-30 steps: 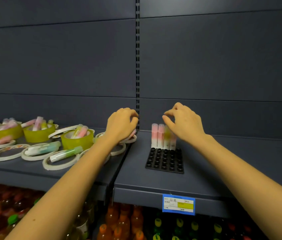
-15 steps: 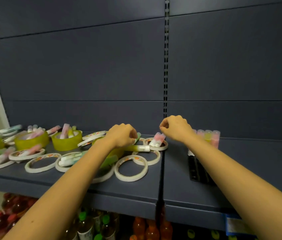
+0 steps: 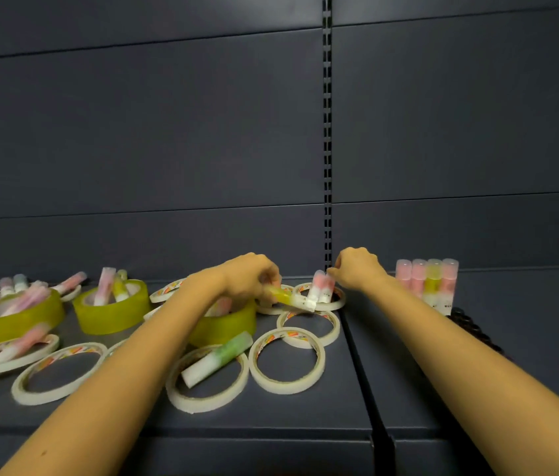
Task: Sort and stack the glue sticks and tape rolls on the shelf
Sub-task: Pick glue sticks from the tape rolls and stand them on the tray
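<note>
The left hand is clenched round one end of a yellow glue stick. The stick's long axis runs almost flat, out of the fist toward the right hand, and its white end stops just short of the pink glue sticks. Those two stand close to upright, leaning a little, inside a white tape ring directly between the two hands. The right hand's curled fingertips pinch them at the caps from above.

The relation that matters is sideways. The row of upright glue sticks stands on a black tray on the outer side of the right hand, just past its wrist. So the right hand is far nearer to it, and the left would have to reach across the right forearm. By my reading the pink pair can travel outward as it stands, while the yellow stick must first be tipped from lying to standing.

On the outer side of the left hand the shelf carries yellow tape rolls with more sticks propped in them. A green glue stick lies across a ring beside the left forearm
</note>
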`<action>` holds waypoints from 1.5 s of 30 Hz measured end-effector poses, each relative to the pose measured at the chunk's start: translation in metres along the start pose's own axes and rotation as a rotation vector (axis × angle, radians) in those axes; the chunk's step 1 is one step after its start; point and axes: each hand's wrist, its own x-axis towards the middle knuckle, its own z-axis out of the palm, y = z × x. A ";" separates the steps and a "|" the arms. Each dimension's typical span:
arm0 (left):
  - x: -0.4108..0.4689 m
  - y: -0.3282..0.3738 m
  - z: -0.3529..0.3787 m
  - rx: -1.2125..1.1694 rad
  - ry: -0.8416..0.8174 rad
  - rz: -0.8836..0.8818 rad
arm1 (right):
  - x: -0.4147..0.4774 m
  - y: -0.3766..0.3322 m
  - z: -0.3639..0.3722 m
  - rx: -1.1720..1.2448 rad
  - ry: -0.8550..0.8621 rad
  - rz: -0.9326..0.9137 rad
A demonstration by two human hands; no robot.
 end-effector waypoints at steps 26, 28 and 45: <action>-0.004 0.059 -0.027 -0.604 0.576 0.222 | -0.059 0.019 -0.094 0.610 0.386 -0.147; 0.000 0.079 -0.025 -0.607 0.574 0.245 | -0.072 0.040 -0.112 0.590 0.456 -0.157; 0.029 0.163 0.021 -0.517 0.552 0.139 | -0.089 0.173 -0.084 0.428 0.465 -0.164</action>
